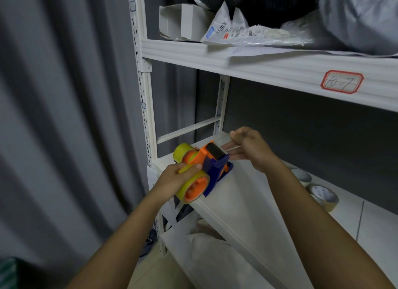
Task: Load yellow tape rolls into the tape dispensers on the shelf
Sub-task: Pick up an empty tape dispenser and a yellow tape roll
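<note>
Trouble could come if our right hand (249,147), pinching the clear tape end (226,146) drawn from the dispenser (212,159) at the shelf (247,194) corner, lets it fold onto itself while our left hand (176,176) grips the near yellow roll (191,188).

Both forearms bare from lower frame edge to wrist; no sleeves, watch, bands or gloves in view. Left hand (178,174) and right hand (251,148) bare, no rings visible on the fingers that show. Fingernails short and unpainted where seen, e.g. left thumb.
</note>
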